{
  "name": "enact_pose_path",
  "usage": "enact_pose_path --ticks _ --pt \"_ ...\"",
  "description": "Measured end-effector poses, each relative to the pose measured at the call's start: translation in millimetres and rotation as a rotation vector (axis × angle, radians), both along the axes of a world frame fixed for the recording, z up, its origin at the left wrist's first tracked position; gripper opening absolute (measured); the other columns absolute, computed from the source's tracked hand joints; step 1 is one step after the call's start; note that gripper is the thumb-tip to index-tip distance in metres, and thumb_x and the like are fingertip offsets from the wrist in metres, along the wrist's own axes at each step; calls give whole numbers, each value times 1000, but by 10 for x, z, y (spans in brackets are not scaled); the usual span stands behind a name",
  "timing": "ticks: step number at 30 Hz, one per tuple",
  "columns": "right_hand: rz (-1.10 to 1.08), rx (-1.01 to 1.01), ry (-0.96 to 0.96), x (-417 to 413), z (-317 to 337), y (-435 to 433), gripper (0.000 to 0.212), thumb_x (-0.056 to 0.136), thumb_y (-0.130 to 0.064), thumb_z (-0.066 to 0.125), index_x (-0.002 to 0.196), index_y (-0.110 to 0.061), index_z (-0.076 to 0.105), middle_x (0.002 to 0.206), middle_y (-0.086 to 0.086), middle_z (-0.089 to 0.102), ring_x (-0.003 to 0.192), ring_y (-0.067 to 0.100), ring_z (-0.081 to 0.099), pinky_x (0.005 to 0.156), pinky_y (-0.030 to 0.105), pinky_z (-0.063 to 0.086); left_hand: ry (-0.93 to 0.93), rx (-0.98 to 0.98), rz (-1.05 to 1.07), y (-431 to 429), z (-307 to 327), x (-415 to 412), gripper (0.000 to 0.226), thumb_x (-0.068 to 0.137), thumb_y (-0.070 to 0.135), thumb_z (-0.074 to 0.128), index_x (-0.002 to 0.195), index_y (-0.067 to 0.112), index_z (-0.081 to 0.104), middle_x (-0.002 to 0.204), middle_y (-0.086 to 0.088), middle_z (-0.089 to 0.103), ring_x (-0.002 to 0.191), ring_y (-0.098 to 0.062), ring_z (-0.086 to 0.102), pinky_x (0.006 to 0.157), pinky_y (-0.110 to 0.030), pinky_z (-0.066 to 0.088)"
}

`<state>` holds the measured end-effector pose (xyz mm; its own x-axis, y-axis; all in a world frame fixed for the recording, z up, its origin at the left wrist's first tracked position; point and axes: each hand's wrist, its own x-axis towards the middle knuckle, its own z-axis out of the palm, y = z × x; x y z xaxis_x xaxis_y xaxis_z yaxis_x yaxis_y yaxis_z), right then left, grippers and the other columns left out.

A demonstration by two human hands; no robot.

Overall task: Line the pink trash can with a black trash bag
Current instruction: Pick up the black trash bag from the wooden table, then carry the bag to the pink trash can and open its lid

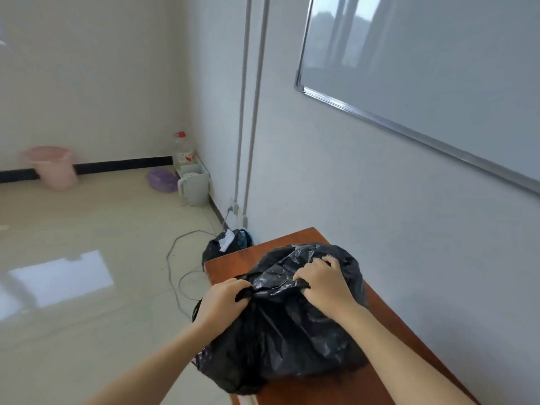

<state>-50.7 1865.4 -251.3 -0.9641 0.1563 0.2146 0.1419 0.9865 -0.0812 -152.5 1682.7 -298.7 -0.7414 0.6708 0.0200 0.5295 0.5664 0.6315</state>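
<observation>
Trash bag [280,325] on table [388,325] under both hands' fingers [309,271], trash can [55,166] far beyond fingertips, leftward

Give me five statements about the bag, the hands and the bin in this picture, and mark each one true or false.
1. Both hands grip the black bag. True: left hand, right hand.
2. The bag lies on the floor. False: it rests on the wooden table.
3. The pink bin stands by the far wall. True.
4. The bin is already lined with black plastic. False: no liner shows.
5. A whiteboard hangs on the right wall. True.
</observation>
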Motion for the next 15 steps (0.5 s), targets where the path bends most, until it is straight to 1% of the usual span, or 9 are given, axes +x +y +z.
enact_pose_path --ticks 1,2,4,6,8,10,12,13,15 --pt "54 14 65 -183 1 -103 26 56 1 79 75 -16 72 67 2 71 74 26 66 88 54 44 8 17 62 -186 73 -121 32 82 12 59 114 16 63 113 -4 67 107 -24 60 89 -31 43" --pt "118 16 126 -365 8 -230 31 46 0 83 67 -18 70 58 -2 68 64 23 66 78 53 50 19 21 122 -389 144 -227 31 82 11 59 113 16 64 114 -4 66 107 -25 60 89 -32 44" --pt "257 27 201 -718 55 -557 37 36 -2 87 62 -21 68 51 -7 65 55 18 65 70 45 54 40 17 237 -822 269 -376 31 82 12 59 112 17 64 114 -3 66 105 -24 60 88 -34 45" --pt "379 39 243 -1049 82 -930 38 34 -5 88 61 -23 68 51 -9 64 53 15 64 75 38 51 65 -6 337 -1276 354 -462 30 83 14 59 113 17 64 112 -3 66 103 -24 60 88 -34 46" --pt "483 40 258 -1347 81 -1342 38 35 -8 88 61 -25 67 51 -10 64 54 14 63 81 29 37 91 -21 442 -1747 408 -493 30 84 15 59 113 16 64 114 -3 67 104 -22 60 87 -31 45" --pt "570 46 259 -1587 79 -1795 37 35 -12 89 60 -27 66 52 -11 65 55 12 63 75 27 27 111 -29 555 -2232 441 -475 30 85 16 59 114 15 64 116 -2 66 106 -21 59 87 -29 44" --pt "655 58 265 -1748 71 -2273 37 33 -16 90 59 -28 65 53 -12 65 55 11 63 74 26 27 134 -57 645 -2713 473 -432 30 85 17 58 115 16 63 115 -2 66 107 -21 58 87 -29 43" --pt "698 64 268 -1805 64 -2503 38 32 -18 90 59 -29 65 52 -13 64 54 10 63 75 26 31 146 -70 686 -2937 485 -415 30 86 18 58 115 17 63 115 -2 66 107 -21 58 86 -29 43" --pt "773 75 285 -1909 61 -2945 39 29 -22 90 58 -31 65 52 -15 64 54 7 61 73 23 44 163 -80 753 -3368 499 -394 29 85 19 57 114 19 64 114 0 66 107 -20 58 84 -27 42"
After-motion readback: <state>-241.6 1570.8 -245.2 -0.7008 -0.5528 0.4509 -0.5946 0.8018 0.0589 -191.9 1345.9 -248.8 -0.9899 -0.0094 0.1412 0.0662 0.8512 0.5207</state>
